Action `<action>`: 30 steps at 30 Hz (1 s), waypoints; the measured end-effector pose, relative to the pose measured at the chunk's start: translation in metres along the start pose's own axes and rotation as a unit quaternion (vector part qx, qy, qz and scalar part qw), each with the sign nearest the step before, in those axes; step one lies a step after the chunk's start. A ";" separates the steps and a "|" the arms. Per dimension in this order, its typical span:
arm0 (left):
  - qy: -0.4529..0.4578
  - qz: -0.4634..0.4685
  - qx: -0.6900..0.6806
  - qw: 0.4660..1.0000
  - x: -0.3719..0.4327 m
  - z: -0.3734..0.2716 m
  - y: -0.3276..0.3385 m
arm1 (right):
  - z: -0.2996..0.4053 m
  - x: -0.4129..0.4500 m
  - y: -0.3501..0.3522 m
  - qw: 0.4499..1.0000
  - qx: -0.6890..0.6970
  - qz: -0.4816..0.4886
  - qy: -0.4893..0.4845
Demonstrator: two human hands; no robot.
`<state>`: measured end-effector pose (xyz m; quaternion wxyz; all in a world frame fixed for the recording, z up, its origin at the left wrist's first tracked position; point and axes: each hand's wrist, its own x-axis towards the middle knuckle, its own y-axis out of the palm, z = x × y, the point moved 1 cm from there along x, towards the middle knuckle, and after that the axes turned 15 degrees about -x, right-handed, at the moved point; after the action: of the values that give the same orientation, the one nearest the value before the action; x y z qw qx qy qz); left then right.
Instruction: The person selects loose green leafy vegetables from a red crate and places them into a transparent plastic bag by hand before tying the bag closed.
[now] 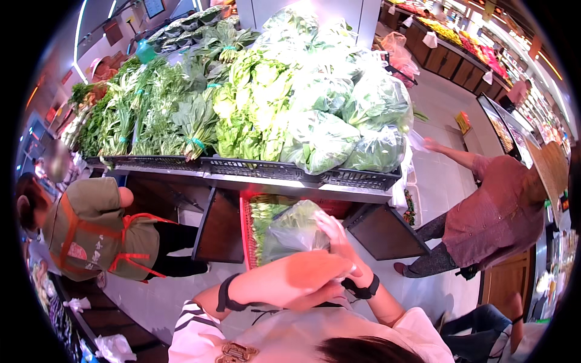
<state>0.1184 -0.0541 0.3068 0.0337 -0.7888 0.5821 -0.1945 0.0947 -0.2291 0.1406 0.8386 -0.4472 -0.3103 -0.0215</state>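
My left hand (313, 273) reaches across in front of my chest, and its fingers meet the lower part of my right hand near the wrist. Whether they grip anything there is hidden. My right hand (335, 231) is raised with its fingers extended, and I see nothing held in it. Just beyond the hands, a clear plastic bag of leafy greens (295, 229) lies in a red plastic crate (248, 233). Long green vegetables (262, 213) fill the crate's left side. The crate sits low, between two opened dark cabinet doors (388, 231). Dark bands circle both my wrists.
Above the crate, a display stand with a black plastic edge (254, 167) carries lettuce (254, 109), bunched greens (159, 100) and bagged greens (322, 140). A person in an apron (109, 227) stands left. Another person (494, 208) at right reaches toward thin plastic bags (415, 139).
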 end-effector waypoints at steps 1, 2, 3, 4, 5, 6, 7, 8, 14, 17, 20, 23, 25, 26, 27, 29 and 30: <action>-0.008 -0.009 0.005 1.000 0.005 -0.002 0.000 | 0.000 0.005 0.003 0.996 0.083 -0.008 -0.022; -0.020 -0.016 -0.016 1.000 0.010 -0.005 0.000 | 0.006 0.007 0.003 0.989 0.140 -0.043 0.020; -0.026 -0.023 -0.036 0.999 0.019 -0.008 -0.002 | 0.001 0.009 -0.001 0.988 0.147 -0.038 0.011; -0.019 -0.020 -0.023 0.999 0.028 -0.017 -0.003 | -0.004 0.010 -0.004 0.988 0.142 0.034 0.041; -0.023 -0.031 -0.017 0.999 0.035 -0.025 -0.005 | -0.008 0.012 -0.007 0.983 0.136 0.106 0.070; -0.042 -0.038 0.013 0.998 0.040 -0.030 -0.005 | -0.010 0.015 -0.010 0.981 0.148 0.113 0.062; -0.057 -0.042 0.043 0.997 0.046 -0.038 -0.008 | -0.009 0.022 -0.019 0.978 0.193 0.077 0.015; -0.082 -0.010 0.073 0.994 0.055 -0.051 -0.015 | -0.008 0.032 -0.033 0.970 0.237 0.040 -0.030; -0.125 0.002 -0.039 0.991 0.065 -0.065 -0.040 | -0.004 0.084 -0.085 0.948 0.211 0.154 -0.180; -0.079 -0.033 -0.129 0.988 0.060 -0.043 -0.059 | -0.017 0.096 -0.090 0.961 0.156 0.185 -0.136; -0.074 -0.107 -0.170 0.977 0.039 -0.025 -0.088 | -0.022 0.104 -0.095 0.973 0.153 0.069 -0.159; 0.029 -0.241 -0.121 0.963 0.007 0.007 -0.104 | -0.006 0.112 -0.100 0.980 0.151 0.042 -0.124; 0.019 -0.291 -0.066 0.954 -0.028 0.055 -0.114 | -0.008 0.115 -0.102 0.991 0.061 -0.008 -0.119; 0.061 -0.361 -0.168 0.915 -0.052 0.099 -0.107 | -0.003 0.124 -0.106 0.991 0.057 -0.025 -0.123; 0.099 -0.428 -0.265 0.858 -0.082 0.141 -0.097 | 0.002 0.134 -0.104 0.989 0.067 -0.026 -0.126; -0.002 -0.517 -0.338 0.786 -0.093 0.184 -0.059 | 0.004 0.151 -0.110 0.995 0.066 -0.052 -0.052; -0.050 -0.531 -0.374 0.759 -0.086 0.205 -0.039 | -0.002 0.152 -0.106 0.996 0.053 -0.070 0.002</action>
<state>0.2034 0.0028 0.1057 -0.3434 -0.9300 0.0944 0.0909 0.1853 -0.2572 0.2995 0.8582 -0.3795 -0.3396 -0.0650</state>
